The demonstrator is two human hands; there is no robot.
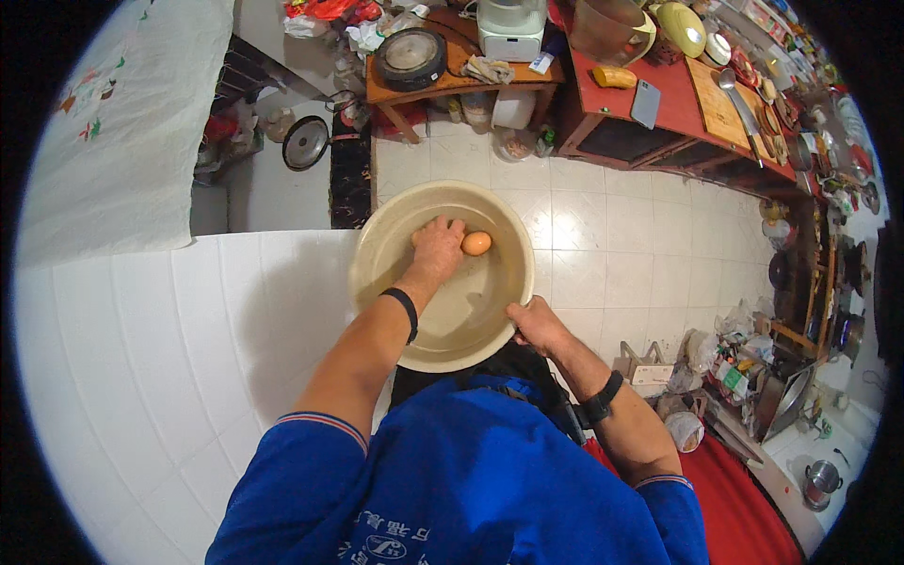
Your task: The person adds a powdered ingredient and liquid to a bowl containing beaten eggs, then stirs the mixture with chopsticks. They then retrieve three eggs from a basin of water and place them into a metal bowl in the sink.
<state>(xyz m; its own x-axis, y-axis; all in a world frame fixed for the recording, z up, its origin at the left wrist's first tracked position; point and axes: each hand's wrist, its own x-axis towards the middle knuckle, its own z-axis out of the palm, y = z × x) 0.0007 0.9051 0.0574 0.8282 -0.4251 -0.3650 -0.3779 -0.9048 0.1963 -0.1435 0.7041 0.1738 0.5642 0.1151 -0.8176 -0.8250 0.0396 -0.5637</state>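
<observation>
A beige round basin [441, 357] is held in front of my body. Inside it, my left hand [439, 249] reaches down with the back of the hand up and its fingers curled downward. A brown egg [476, 243] lies in the basin just right of that hand, close to its thumb side. What the curled fingers hold, if anything, is hidden beneath the hand; a small orange-brown patch shows at its left edge. My right hand [537, 324] is closed on the basin's right rim, thumb over the edge.
Ahead stands a low wooden table [452, 89] with a round black-rimmed appliance [411, 58]. A red cabinet [603, 94] bears a phone [646, 104], a cutting board [720, 99] and a ladle [739, 108]. Left is a white surface [122, 377]; a small stool [647, 367] stands right.
</observation>
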